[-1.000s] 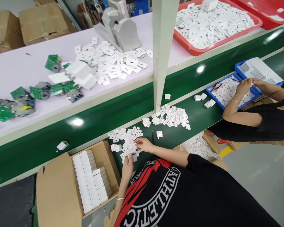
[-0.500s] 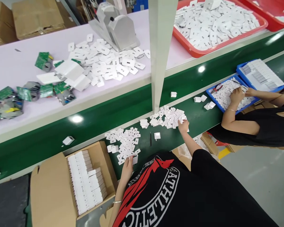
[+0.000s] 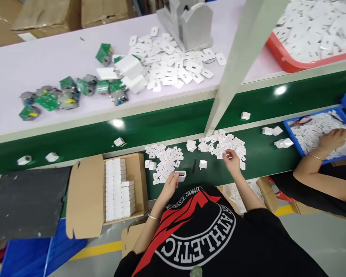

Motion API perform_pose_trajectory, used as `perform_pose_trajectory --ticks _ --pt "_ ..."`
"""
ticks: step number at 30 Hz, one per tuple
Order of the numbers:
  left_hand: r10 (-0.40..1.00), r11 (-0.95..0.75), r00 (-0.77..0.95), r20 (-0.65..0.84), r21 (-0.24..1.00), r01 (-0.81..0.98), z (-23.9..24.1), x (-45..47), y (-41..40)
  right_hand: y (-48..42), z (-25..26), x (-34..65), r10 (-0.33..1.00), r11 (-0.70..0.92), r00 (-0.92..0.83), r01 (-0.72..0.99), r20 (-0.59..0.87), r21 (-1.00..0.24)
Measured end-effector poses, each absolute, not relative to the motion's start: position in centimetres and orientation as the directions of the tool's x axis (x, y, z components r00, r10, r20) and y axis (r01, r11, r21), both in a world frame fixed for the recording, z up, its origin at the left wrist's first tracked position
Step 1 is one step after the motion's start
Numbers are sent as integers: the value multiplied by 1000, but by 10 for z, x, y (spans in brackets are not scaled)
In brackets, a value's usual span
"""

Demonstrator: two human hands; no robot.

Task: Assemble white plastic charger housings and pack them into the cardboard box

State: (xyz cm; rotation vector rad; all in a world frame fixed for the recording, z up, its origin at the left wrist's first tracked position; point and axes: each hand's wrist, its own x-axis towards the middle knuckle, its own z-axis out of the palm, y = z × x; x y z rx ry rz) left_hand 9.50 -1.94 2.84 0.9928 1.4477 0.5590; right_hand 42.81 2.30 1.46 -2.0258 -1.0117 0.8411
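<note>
My left hand (image 3: 170,185) is closed around a white charger housing (image 3: 180,176), whose open, hollow end shows. Close beside it lies a loose pile of small white cover plates (image 3: 165,163) with slots in them. My right hand (image 3: 232,162) is pinched at the near edge of a second pile of the same plates (image 3: 236,145). A bit of white shows between its fingertips, seemingly one small plate. Between the hands, a black pen-like tool (image 3: 194,165) and a white housing (image 3: 203,164) rest on the green bench.
A cardboard box (image 3: 140,181) with rows of white housings stands at left. Behind, several white housings sit on the green belt (image 3: 161,132). Circuit boards (image 3: 47,100) and more plates lie on the shelf. A metal post (image 3: 233,73) rises ahead. At right, a co-worker's hand (image 3: 333,139) reaches into a blue tray (image 3: 298,140).
The view has swung left. My right hand has drawn back from within the right pile towards me. My left hand still holds the housing, now with its open end in sight.
</note>
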Motion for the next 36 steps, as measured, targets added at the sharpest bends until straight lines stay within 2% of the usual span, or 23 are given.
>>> perform_pose_trajectory --ticks 2,3,6,12,16,19,23,26,36 --pt "833 498 133 -537 833 240 33 102 -17 10 34 387 935 -316 282 386 -215 -867" --pt "838 481 161 -522 845 235 35 105 -16 3 45 367 983 -179 107 376 -149 -909" --pt "861 388 262 -435 897 212 41 110 -16 -14 79 326 988 52 -156 351 -3 -935" --pt "886 217 363 -288 950 224 62 108 -16 -20 112 317 952 221 -296 478 82 -850" --pt "890 178 371 -265 951 252 79 108 -16 -21 119 316 929 304 -346 501 134 -810" --pt "903 148 367 -225 963 226 87 107 -19 -23 120 311 935 275 -333 474 119 -836" --pt "937 39 337 -95 985 169 93 108 -23 -24 114 302 971 3 -227 316 -73 -949" --pt "943 -59 332 -5 981 183 98 109 -25 -26 111 295 943 -133 -275 201 -186 -971" --pt "929 -264 333 164 922 282 110 108 -27 -36 118 277 978 -82 -182 120 -104 -989"
